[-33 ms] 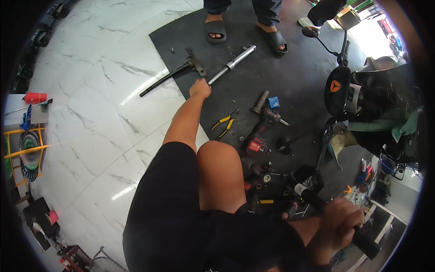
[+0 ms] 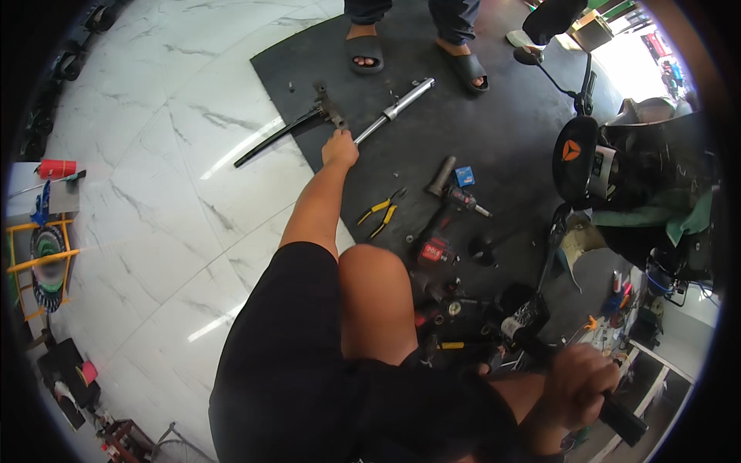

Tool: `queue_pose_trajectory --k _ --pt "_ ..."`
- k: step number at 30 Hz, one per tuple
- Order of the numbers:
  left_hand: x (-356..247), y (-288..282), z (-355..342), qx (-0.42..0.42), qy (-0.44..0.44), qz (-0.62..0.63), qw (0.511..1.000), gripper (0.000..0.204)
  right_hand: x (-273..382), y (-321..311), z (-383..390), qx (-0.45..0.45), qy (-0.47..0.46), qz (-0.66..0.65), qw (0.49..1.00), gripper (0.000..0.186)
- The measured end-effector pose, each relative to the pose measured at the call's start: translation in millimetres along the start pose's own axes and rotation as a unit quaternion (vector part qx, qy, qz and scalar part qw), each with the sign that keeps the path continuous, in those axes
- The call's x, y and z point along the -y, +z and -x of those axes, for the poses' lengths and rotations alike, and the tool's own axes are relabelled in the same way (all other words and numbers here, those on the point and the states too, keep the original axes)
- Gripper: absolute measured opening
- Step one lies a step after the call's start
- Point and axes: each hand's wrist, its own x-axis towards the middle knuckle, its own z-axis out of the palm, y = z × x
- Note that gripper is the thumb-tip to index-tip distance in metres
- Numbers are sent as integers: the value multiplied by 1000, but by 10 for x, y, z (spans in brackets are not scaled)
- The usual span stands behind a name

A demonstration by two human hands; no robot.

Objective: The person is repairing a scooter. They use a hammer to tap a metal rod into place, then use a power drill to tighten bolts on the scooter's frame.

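Observation:
My left hand (image 2: 340, 148) is closed on the lower end of a silver fork tube (image 2: 409, 100) lying on the black mat. Just beyond it is a rusty metal bracket (image 2: 329, 108) with a black tube (image 2: 258, 150) lying across onto the tiles. My right hand (image 2: 583, 386), low at the right, is closed around a long black tube (image 2: 532, 339) with a white band. Between the hands lie yellow-handled pliers (image 2: 382, 208), a red-black power tool (image 2: 436, 247), a metal sleeve (image 2: 441, 176), a small blue box (image 2: 464, 176) and several loose parts.
Another person's sandaled feet (image 2: 367, 54) stand at the top of the mat (image 2: 509, 116). A scooter (image 2: 617, 162) is on the right, with a beige piece (image 2: 579, 239) below it. White tiles (image 2: 147, 255) cover the left, bordered by a yellow frame (image 2: 42, 255) and a red cylinder (image 2: 56, 168).
My left hand sits very slightly higher and further left in the picture. Little else has changed.

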Motion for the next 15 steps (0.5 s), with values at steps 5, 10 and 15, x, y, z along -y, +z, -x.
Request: queue_pose_trajectory --k 5,10,15 --pt "-239 380 -394 49 12 -60 997 36 7 -20 79 -41 15 53 998 39" --pt "-276 382 -403 117 24 -80 990 35 20 50 125 -73 4 65 995 38" --pt "-480 -148 125 144 35 1 989 39 95 145 28 -39 14 42 998 37"
